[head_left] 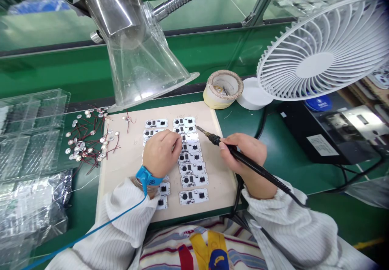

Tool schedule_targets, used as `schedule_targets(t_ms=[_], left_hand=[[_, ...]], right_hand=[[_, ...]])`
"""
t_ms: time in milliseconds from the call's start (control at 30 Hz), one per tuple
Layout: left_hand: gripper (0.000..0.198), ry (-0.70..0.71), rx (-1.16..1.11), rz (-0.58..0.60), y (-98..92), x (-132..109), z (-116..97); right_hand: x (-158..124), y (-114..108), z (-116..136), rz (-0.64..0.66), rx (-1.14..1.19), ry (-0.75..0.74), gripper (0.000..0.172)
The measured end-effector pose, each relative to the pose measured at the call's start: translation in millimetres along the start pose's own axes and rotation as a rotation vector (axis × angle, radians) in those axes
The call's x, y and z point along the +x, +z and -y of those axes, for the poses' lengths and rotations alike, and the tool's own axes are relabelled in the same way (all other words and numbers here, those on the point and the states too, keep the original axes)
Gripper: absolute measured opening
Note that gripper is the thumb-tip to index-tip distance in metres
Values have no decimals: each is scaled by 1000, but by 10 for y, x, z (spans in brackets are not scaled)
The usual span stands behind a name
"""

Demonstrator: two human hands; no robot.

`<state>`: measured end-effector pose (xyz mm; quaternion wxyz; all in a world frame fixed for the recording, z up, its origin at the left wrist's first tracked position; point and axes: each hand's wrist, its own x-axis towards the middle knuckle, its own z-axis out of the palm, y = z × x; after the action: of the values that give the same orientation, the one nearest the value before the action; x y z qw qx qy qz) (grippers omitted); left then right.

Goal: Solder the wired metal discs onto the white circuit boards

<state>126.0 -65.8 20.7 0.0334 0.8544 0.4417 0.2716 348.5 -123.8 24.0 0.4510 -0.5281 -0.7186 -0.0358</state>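
Right fingers (226, 142) around a soldering iron (243, 160), left fingers (172, 142) curled, apparently on a circuit board (184, 129)

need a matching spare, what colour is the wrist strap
Bright blue, shown best in the head view, on the wrist strap.
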Motion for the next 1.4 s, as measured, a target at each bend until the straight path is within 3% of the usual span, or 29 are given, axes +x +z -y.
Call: schedule_targets(t_ms=[333,1400], left_hand=[[16,6,-20,-16,-38,1,-12],[17,8,12,29,-11,6,-17]], right_hand=[[-10,-29,18,-52,0,11,10],[3,-25,38,-16,-22,25,11]])
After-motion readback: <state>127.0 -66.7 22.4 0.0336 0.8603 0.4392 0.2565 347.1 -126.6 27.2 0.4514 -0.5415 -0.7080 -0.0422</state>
